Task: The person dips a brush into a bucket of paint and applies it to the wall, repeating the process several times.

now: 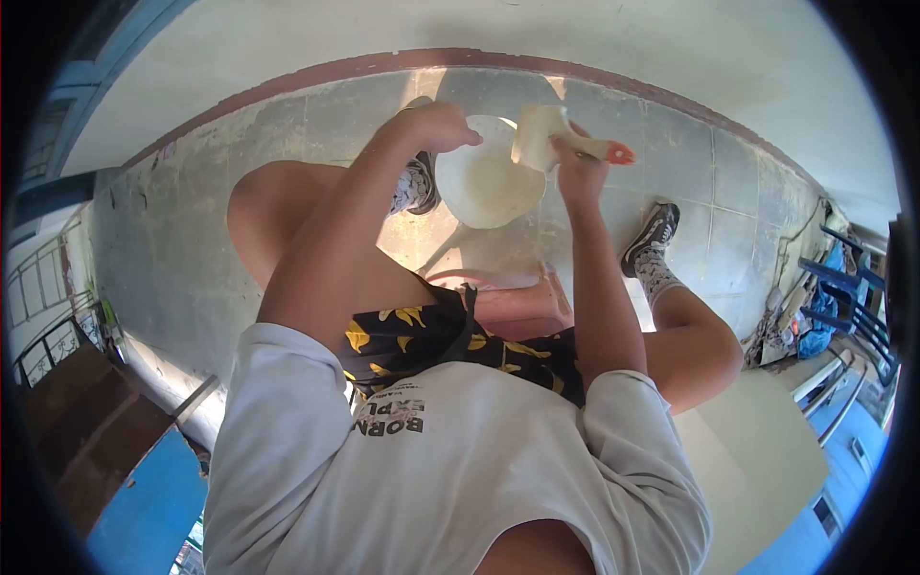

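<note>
A white bucket (491, 213) stands on the tiled floor between my feet, with pale, whitish contents or lining inside. My left hand (443, 126) is closed at its upper left rim, thumb over the edge; the other fingers are partly hidden. In my right hand (582, 168) is a wide paintbrush (543, 134), held above the right side of the bucket. Its broad whitish head points left, and its handle ends in a red tip on the right. The right fingers are wrapped around the handle near the head.
My shoes rest on the grey tiles (714, 177) on either side of the bucket. Beneath me is a pinkish stool (517, 305). A pale wall (575, 38) with a reddish-brown base strip runs along the front. Stacked blue chairs (843, 287) stand at right; a blue panel (153, 503) is at lower left.
</note>
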`<state>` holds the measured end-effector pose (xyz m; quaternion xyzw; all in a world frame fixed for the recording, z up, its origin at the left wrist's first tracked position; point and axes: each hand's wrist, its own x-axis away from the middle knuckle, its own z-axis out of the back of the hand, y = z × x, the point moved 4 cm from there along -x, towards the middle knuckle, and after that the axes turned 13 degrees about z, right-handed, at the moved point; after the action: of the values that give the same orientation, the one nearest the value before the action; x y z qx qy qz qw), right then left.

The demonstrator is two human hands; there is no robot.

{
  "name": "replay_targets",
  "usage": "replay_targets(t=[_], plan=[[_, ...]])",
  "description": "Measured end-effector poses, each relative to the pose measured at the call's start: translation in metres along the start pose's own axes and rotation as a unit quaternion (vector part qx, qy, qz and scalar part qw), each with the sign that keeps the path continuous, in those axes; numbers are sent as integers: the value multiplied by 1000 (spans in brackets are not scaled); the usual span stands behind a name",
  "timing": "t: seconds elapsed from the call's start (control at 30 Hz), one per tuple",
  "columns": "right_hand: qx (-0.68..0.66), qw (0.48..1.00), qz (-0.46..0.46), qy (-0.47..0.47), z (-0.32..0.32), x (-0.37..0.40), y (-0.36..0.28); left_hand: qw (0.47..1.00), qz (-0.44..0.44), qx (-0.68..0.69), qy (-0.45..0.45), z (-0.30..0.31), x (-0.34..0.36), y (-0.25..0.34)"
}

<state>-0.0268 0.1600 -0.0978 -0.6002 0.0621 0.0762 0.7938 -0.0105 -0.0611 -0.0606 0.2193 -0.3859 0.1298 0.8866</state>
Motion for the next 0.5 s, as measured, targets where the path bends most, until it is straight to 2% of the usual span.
replay_targets(t=[0.07,0.13,0.17,0.2,0.23,0.3,0.33,0.37,0.43,0.5], plan=[[50,998,-16,-47,-32,25,42,988,136,30,-63,-26,13,-6],[84,995,-33,-52,-49,52,68,990,141,3,-23,-104,-40,-39],[115,990,-57,-50,-54,60,75,984,174,22,-21,-136,-55,-50],[122,990,-51,-55,-58,63,76,981,181,62,27,-153,-52,-56],[115,990,-74,-45,-60,68,79,981,180,73,24,-163,-53,-57],[116,987,-104,-43,-56,81,84,936,231,260,58,-189,-51,-67],[109,989,-88,-54,-60,80,81,920,222,309,95,-205,-64,-76],[102,990,-73,-66,-62,81,81,918,225,313,90,-225,-82,-84],[128,989,-47,-61,-66,89,96,849,282,433,111,-263,-113,-102],[147,987,-12,-56,-69,90,92,841,277,449,119,-282,-128,-107]])
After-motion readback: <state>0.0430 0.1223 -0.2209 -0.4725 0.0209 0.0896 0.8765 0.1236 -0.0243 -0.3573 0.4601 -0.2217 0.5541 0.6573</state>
